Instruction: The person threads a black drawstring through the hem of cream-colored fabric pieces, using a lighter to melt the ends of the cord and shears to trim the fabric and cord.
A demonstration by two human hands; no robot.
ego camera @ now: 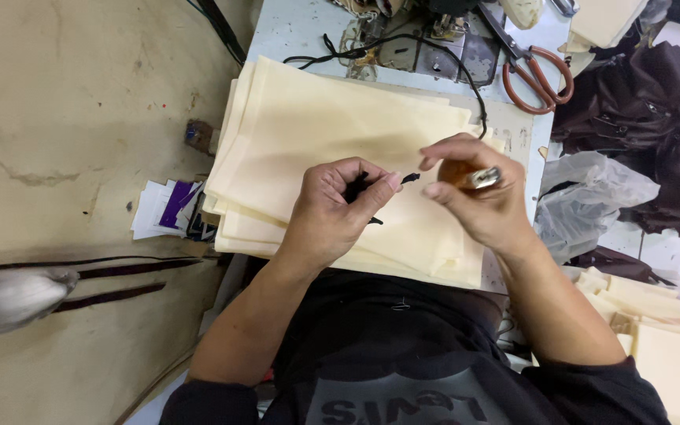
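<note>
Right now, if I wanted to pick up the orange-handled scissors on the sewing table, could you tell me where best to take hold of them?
Grip the orange-handled scissors by the two handle loops, coming from the table's near right edge. The loops lie flat and point toward that open side. The blades point up-left toward the sewing machine, so approaching from there is cramped. Both the left hand and right hand are occupied.

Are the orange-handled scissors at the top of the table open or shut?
Open. The scissors lie on the sewing table with the two handle loops spread apart; the blades are partly cut off near the frame's top edge.
</note>
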